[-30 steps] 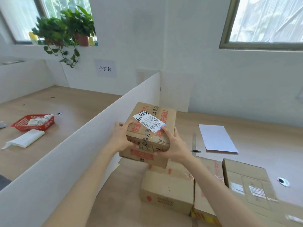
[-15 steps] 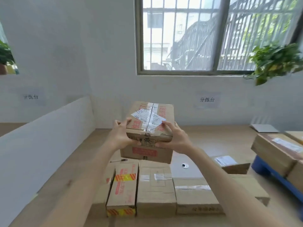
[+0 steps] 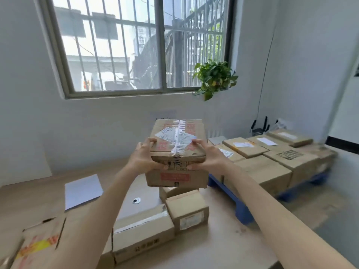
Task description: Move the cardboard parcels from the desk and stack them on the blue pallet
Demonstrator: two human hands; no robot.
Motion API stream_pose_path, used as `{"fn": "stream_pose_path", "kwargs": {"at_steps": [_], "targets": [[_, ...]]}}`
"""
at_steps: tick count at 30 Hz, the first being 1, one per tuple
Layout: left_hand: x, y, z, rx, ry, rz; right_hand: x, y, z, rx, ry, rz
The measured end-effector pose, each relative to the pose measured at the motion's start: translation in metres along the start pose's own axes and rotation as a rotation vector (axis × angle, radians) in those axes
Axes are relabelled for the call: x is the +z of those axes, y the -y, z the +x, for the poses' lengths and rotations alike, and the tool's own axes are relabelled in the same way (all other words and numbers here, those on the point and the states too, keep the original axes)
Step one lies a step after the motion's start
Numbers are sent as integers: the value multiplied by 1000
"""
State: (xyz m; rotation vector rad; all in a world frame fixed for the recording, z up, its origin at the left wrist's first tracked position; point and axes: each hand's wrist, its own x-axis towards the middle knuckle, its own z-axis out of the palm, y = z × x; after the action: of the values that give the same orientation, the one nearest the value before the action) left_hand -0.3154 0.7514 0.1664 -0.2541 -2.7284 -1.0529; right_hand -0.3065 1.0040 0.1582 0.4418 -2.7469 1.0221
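Observation:
I hold a taped cardboard parcel (image 3: 177, 152) with red print and a white label in the air in front of me. My left hand (image 3: 144, 156) grips its left near corner and my right hand (image 3: 206, 155) grips its right near corner. Below it on the wooden desk (image 3: 213, 249) lie more parcels: a small box (image 3: 187, 212), a longer box (image 3: 142, 235) and a red-and-yellow taped box (image 3: 38, 247). To the right stands the blue pallet (image 3: 229, 199), loaded with several cardboard parcels (image 3: 272, 162).
A white sheet of paper (image 3: 82, 190) and a cable hole (image 3: 136, 200) sit on the desk to the left. A barred window and a potted plant (image 3: 214, 78) are on the wall behind. A black router (image 3: 259, 127) stands beyond the pallet.
My view has swung to the right with the parcel held in both hands. The divider has left the view and the loaded blue pallet now shows fully at the right.

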Motion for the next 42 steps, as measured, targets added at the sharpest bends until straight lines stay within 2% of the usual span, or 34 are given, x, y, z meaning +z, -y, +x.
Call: {"fn": "stream_pose_path", "kwargs": {"at_steps": [8,20,30,42], "targets": [[105,-88,69,114,118,17,-85,-110,-7,111,-84,-70],[248,-164,195,115,113,-50,-191,-258,66,157,-19,-108],[293,-168,252,3,54,-9,-200,-331,145,100,91,-62],[338,-142,290,-223,-44,9,-167,-403,233,-30,277,31]]}}
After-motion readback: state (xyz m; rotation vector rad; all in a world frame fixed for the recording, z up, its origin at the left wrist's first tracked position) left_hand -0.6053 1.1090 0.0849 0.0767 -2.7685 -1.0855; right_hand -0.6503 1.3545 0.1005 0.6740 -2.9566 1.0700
